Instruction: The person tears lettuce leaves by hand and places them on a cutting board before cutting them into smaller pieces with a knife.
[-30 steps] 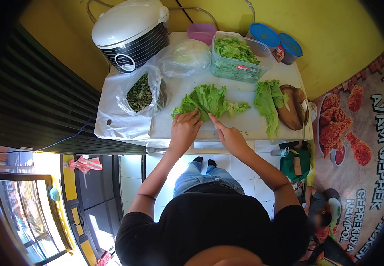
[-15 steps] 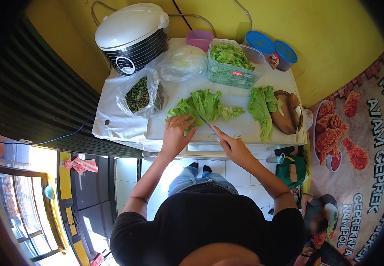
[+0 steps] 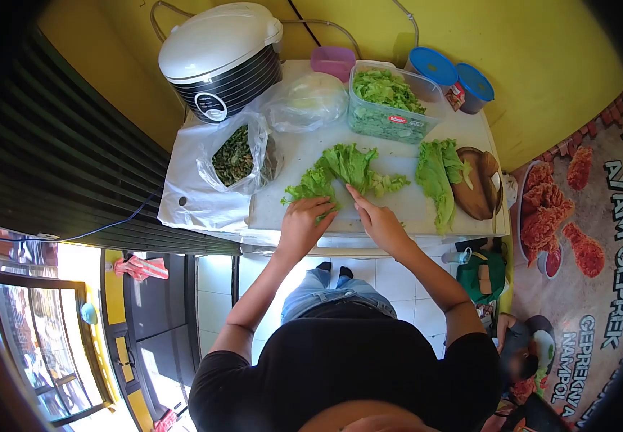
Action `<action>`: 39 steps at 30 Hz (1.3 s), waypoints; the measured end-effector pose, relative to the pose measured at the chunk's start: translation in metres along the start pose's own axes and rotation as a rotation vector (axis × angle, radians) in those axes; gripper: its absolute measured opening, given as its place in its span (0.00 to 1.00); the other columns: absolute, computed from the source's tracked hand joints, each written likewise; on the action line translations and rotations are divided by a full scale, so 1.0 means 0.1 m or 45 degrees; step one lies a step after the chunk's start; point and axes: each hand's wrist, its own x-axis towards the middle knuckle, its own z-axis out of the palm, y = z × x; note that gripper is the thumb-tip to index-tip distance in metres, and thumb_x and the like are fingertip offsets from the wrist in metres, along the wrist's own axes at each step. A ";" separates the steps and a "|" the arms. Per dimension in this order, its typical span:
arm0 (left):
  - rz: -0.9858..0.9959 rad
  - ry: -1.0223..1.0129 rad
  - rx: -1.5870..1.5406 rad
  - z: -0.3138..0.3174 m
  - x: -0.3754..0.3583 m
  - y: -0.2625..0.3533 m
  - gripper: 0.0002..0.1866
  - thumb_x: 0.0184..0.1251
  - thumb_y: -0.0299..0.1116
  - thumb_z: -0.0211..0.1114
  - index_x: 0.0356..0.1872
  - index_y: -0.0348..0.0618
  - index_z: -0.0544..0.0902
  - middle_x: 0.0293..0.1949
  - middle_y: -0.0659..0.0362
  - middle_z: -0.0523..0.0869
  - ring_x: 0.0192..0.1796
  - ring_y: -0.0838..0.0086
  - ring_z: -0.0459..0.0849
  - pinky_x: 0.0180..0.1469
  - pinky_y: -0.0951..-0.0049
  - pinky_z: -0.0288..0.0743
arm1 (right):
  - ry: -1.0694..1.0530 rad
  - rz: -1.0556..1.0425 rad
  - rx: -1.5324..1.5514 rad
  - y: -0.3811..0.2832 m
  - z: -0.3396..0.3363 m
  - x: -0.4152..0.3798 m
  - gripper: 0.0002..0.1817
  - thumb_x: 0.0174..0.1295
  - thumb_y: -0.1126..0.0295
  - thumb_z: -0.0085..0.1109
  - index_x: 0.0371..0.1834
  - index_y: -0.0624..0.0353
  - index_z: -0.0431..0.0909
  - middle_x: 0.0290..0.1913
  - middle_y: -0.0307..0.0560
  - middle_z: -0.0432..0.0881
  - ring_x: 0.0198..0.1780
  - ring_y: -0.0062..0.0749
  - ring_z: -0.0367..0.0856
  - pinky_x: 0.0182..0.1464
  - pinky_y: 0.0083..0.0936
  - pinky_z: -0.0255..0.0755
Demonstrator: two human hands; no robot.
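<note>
My left hand [image 3: 306, 225] presses its bent fingers onto the near left end of green lettuce leaves [image 3: 347, 164] on the white tabletop. My right hand [image 3: 381, 225] is closed round a knife, its index finger stretched forward at the lettuce. The knife's handle is hidden by the hand, and its blade barely shows among the leaves. Right of the cut spot lie pale lettuce pieces [image 3: 389, 183]. Farther right rests another bunch of lettuce [image 3: 437, 183], touching a brown wooden plate [image 3: 475, 193]. A clear plastic tub [image 3: 387, 129] behind my hands holds cut lettuce.
A rice cooker [image 3: 221, 68] stands at the back left. Before it sits an open plastic bag [image 3: 254, 169] of dark green leaves, beside a bagged pale round vegetable [image 3: 316, 97]. Blue-lidded containers [image 3: 435, 66] and a pink tub [image 3: 333, 63] line the back. Another person [image 3: 516, 345] is low at right.
The whole view has shifted, so the table things appear slightly farther right. My right hand has come nearer my left, and the knife blade that showed between them is now mostly hidden.
</note>
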 end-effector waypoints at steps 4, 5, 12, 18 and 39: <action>0.018 0.043 0.000 0.00 -0.03 0.00 0.12 0.59 0.36 0.71 0.43 0.45 0.89 0.48 0.56 0.87 0.50 0.62 0.84 0.57 0.62 0.73 | -0.066 0.061 0.023 -0.19 -0.13 0.03 0.28 0.73 0.65 0.46 0.76 0.37 0.56 0.26 0.57 0.82 0.24 0.55 0.81 0.30 0.45 0.75; 0.017 0.047 0.012 0.01 -0.03 0.01 0.13 0.59 0.37 0.71 0.43 0.45 0.89 0.48 0.57 0.87 0.50 0.62 0.84 0.58 0.61 0.72 | -0.119 0.087 0.008 -0.22 -0.14 0.04 0.28 0.73 0.65 0.46 0.76 0.37 0.56 0.25 0.58 0.81 0.24 0.55 0.81 0.29 0.45 0.75; -0.017 -0.019 0.007 -0.01 -0.03 -0.06 0.12 0.58 0.39 0.72 0.41 0.47 0.89 0.47 0.60 0.88 0.50 0.65 0.84 0.58 0.63 0.70 | -0.121 0.025 -0.161 -0.10 0.05 0.20 0.29 0.72 0.65 0.47 0.76 0.38 0.56 0.19 0.58 0.78 0.20 0.55 0.79 0.25 0.46 0.74; 0.021 0.013 0.004 -0.08 -0.08 -0.10 0.09 0.58 0.37 0.72 0.37 0.47 0.90 0.45 0.62 0.88 0.47 0.68 0.84 0.54 0.65 0.70 | -0.092 -0.028 -0.211 0.02 0.05 0.00 0.30 0.72 0.65 0.47 0.77 0.38 0.55 0.17 0.55 0.78 0.19 0.52 0.79 0.24 0.45 0.73; -0.010 -0.038 0.407 -0.06 0.03 -0.38 0.19 0.70 0.32 0.58 0.61 0.45 0.77 0.61 0.54 0.79 0.65 0.63 0.75 0.70 0.54 0.62 | -0.230 0.127 -0.019 -0.07 -0.29 0.18 0.27 0.73 0.64 0.46 0.75 0.35 0.59 0.21 0.57 0.75 0.21 0.52 0.77 0.29 0.42 0.72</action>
